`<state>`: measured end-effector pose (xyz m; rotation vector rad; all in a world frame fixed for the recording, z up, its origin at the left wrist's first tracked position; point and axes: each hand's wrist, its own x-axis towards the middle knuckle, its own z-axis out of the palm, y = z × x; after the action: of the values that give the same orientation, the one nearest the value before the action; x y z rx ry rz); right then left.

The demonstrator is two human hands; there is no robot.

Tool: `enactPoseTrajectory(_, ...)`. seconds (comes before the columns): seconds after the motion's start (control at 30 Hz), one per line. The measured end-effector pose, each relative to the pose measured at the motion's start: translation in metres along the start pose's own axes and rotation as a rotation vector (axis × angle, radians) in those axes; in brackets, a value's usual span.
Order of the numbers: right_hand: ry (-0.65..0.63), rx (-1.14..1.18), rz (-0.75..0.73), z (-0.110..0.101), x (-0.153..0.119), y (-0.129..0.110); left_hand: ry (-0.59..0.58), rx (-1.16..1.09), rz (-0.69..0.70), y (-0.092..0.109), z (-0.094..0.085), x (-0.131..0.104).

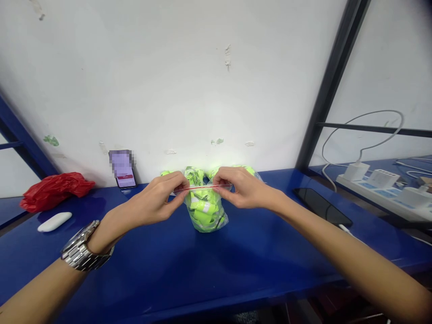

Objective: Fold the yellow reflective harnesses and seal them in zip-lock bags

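Observation:
A clear zip bag (204, 211) with a red seal line along its top hangs between my hands, above the blue tabletop. Folded neon-yellow fabric with pale strips fills it. My left hand (165, 192), with a metal watch on the wrist, pinches the left end of the seal. At the other end, my right hand (236, 186) grips the same edge between thumb and fingers. More neon-yellow bundles (193, 173) in clear plastic lie behind it against the wall, partly hidden by my hands.
On the left are a red plastic bag (56, 191), a white oval case (55, 222) and a lit phone (123, 170) leaning on the wall. A dark phone (322, 206) with a white cable lies right. Beyond the black post (332, 85) is a power strip (381, 193) with chargers.

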<state>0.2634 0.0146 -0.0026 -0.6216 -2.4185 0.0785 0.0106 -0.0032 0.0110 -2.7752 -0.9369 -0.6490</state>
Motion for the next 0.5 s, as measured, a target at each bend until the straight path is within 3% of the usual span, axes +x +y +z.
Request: enactPoseTrajectory(0.5, -0.017, -0.011, -0.046, 0.0027, 0.0033, -0.0036, 0.004, 0.005, 0.036, 0.0051, 0.0029, 0.0023)
